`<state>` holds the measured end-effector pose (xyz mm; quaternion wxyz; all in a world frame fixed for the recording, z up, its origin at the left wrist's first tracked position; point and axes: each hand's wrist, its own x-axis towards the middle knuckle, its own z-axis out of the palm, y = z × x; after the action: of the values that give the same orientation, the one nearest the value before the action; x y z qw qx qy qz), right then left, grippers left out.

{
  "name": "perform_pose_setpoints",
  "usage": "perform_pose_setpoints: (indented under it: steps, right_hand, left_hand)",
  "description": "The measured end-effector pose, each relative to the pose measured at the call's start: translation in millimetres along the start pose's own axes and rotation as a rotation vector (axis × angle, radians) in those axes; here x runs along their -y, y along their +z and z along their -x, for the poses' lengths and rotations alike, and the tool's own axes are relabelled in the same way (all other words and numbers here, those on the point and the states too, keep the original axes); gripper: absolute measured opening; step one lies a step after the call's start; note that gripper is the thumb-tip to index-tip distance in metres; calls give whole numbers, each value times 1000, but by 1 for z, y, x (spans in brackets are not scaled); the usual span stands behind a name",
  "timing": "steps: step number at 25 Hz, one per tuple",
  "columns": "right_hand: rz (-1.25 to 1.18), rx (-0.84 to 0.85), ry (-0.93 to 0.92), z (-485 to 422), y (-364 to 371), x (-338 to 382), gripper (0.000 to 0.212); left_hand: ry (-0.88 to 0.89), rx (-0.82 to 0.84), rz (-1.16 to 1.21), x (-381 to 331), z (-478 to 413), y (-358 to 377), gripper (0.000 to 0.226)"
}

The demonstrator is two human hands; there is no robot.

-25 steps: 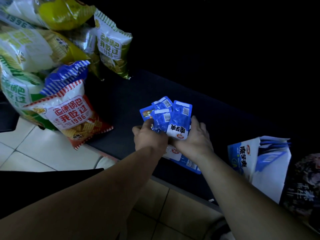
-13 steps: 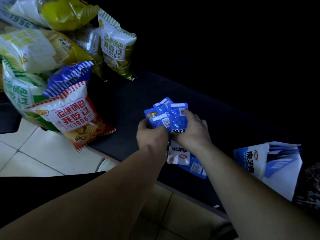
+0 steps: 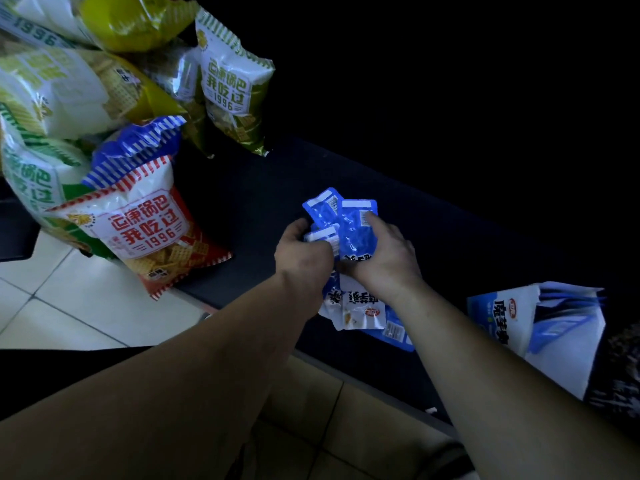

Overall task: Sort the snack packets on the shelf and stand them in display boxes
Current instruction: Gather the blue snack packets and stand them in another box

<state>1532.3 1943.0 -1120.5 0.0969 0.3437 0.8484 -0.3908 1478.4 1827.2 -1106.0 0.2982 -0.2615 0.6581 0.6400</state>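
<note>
Head view shows us both hands meeting over the dark shelf (image 3: 249,202) at the centre of the frame; our left hand (image 3: 301,254) has its fingers curled round the left side of a small fan of blue snack packets (image 3: 356,230), thumb up against their edge; our right hand (image 3: 388,258) grasps the same bundle from the right, with its forefinger laid across the front packet near the barcode label. The held packets stand upright between the two hands, barcode ends upward; just below them, toward the lower centre, more blue and white packets (image 3: 360,310) lie flat on the shelf near its front edge, partly covered by our right wrist. At the lower right a blue and white display box (image 3: 498,317) sits on the shelf, well apart from the hands, its blue inner flaps showing toward the right; we cannot tell whether anything is inside it. At the left of the frame big crisp bags are heaped; a red bag (image 3: 145,233) leans in front, overhanging the shelf edge, a blue striped bag (image 3: 138,143) behind it, a green bag (image 3: 228,88) standing at the upper centre-left, yellow bags (image 3: 131,19) at the top. Pale floor tiles (image 3: 86,306) show at the lower left.
</note>
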Motion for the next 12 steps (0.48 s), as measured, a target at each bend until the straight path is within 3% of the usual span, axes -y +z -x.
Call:
perform_pose_setpoints:
  steps: [3,6,9,12]
  right_hand:
    - [-179,-7,54,0,-3,-1,100]
    - [-300,45,60,6,-6,0,94]
    - [-374,79,92,9,-5,1,92]
    - [-429,103,146,9,-7,4,80]
  left_hand:
    - [46,-2,-57,1,4,-2,65]
    - [-39,-106,-15,7,-4,-6,39]
    - [-51,-6,-38,10,4,-1,12]
    - [16,46,-100,9,6,2,19]
